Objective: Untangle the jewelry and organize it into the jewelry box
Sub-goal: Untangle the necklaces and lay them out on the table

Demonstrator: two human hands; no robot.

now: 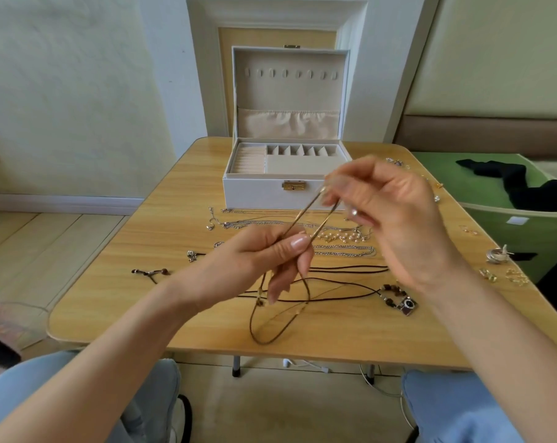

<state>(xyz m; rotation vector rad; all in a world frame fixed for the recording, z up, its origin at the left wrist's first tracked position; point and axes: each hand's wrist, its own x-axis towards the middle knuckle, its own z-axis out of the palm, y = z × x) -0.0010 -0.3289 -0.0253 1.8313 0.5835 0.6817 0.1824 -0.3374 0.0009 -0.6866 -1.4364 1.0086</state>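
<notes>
A brown cord necklace (pixel 270 338) is stretched between my hands above the wooden table (pixel 111 295). My left hand (pixel 264 260) pinches its two strands low down, and the loop hangs onto the table below. My right hand (pixel 382 206) holds the cord's upper end, raised in front of the white jewelry box (pixel 255 190). The box stands open at the table's far side, its compartments empty. Silver chains (pixel 344 251), a pearl strand (pixel 338 236) and a dark cord necklace with a camera pendant (pixel 406 306) lie between hands and box.
Small rings and earrings (pixel 497 255) are scattered along the table's right edge. A beaded cord piece (pixel 151 272) lies at the left. A green bin (pixel 510 212) with black cloth stands to the right. My knees are under the near edge.
</notes>
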